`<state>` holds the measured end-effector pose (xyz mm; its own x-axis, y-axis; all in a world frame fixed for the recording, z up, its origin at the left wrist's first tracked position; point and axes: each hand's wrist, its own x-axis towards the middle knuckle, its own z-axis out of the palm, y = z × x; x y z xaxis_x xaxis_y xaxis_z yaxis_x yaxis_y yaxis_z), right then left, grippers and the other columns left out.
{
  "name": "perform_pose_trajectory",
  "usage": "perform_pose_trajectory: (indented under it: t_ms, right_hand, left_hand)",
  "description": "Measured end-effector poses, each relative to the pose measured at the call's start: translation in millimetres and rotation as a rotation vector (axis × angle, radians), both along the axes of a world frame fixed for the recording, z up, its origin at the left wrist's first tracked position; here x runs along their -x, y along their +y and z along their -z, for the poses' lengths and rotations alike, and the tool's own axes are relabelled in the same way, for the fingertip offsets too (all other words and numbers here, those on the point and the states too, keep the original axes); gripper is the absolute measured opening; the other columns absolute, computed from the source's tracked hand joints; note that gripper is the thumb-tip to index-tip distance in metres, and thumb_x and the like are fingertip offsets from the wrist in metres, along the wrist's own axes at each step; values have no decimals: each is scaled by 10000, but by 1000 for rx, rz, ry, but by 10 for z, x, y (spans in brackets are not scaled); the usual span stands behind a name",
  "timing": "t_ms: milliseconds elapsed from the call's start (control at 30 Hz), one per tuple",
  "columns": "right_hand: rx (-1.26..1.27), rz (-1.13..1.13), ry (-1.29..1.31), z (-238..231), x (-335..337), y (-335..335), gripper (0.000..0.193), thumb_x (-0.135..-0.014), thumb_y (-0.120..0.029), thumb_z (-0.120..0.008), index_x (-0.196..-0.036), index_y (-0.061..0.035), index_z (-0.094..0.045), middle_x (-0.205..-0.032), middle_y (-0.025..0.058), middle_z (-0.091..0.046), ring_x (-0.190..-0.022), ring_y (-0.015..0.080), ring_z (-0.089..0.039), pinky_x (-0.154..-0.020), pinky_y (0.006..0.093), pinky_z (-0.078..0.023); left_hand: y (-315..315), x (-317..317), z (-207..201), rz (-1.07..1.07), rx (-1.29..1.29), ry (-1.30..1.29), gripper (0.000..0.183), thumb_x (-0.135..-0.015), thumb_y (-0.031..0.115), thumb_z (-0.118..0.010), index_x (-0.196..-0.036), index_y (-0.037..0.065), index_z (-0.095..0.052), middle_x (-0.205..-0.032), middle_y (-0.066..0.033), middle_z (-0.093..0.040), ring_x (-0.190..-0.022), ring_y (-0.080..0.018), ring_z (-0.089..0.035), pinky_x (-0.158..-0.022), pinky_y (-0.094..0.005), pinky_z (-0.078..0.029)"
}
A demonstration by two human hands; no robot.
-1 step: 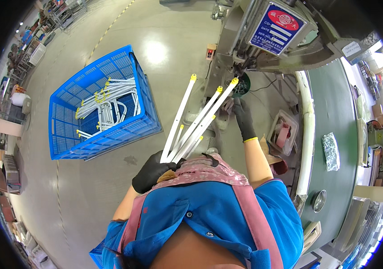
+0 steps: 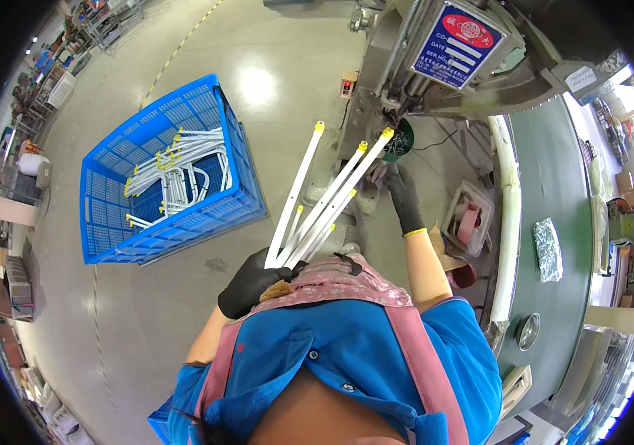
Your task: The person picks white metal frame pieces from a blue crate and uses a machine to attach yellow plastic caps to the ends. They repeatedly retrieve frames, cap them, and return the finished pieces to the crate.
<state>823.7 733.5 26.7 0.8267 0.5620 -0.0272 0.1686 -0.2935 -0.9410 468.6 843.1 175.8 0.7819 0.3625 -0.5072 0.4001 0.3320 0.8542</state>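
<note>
- While the left hand (image 2: 251, 288) has its fingers clamped on white tubes (image 2: 296, 194), these fan out ahead of them.
- Right hand (image 2: 406, 199): fingers near the tubes, apart or together I cannot tell.
- Blue crate (image 2: 248, 178): ahead-left of the left fingers.

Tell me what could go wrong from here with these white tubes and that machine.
The left hand alone holds the white tubes, near their lower ends and fanned apart, so one might slip out or swing. Some yellow caps reach up close to the machine and could knock against it. The right hand is near the machine too, so its fingers might get pinched.
</note>
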Motion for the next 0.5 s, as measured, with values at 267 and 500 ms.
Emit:
perform_pose_trajectory:
  t_ms: [267, 500]
  right_hand:
    - [37, -48, 293, 87, 335, -433, 427, -936, -394, -507, -1129, -24, -593, -973, 33, -614, -867, 147, -589, -719, 271, -456]
    - [115, -254, 394, 118, 555, -754, 412, -933, -390, -513, -1080, -16, -604, -982, 68, -645, -841, 151, -608, -706, 269, -468]
  left_hand:
    - [-27, -160, 153, -157, 265, -153, 257, -822, 65, -583, -1054, -39, -552, -867, -108, -638, -698, -154, -599, -601, -284, -499]
    - [-33, -201, 84, -421, 29, -315, 363, -832, 104, -550, -1168, -33, -530, -1006, -97, -617, -830, -152, -571, -740, -282, -471]
